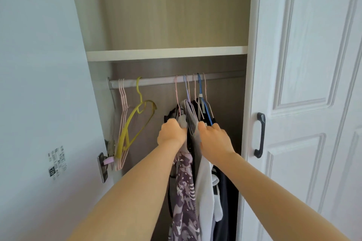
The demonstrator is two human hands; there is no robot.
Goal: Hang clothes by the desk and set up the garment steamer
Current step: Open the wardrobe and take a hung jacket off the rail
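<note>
Several garments hang on thin hangers from the wardrobe rail [156, 80], bunched at its right end. A purple patterned garment [185, 188] hangs leftmost, then a grey garment [193, 123], a white garment [204, 186] and a dark navy garment [225, 211]. My left hand [172, 133] is closed on the shoulder of the patterned garment, and my right hand [214, 139] grips the shoulders of the garments to the right of the grey one. Between the two hands the clothes are spread apart. No garment steamer is in view.
Empty pink hangers [122, 123] and a yellow hanger [137, 121] hang at the rail's left end. A shelf [166, 53] runs above the rail. The white wardrobe door [305, 103] with a dark handle [259, 135] stands at right, a pale wall at left.
</note>
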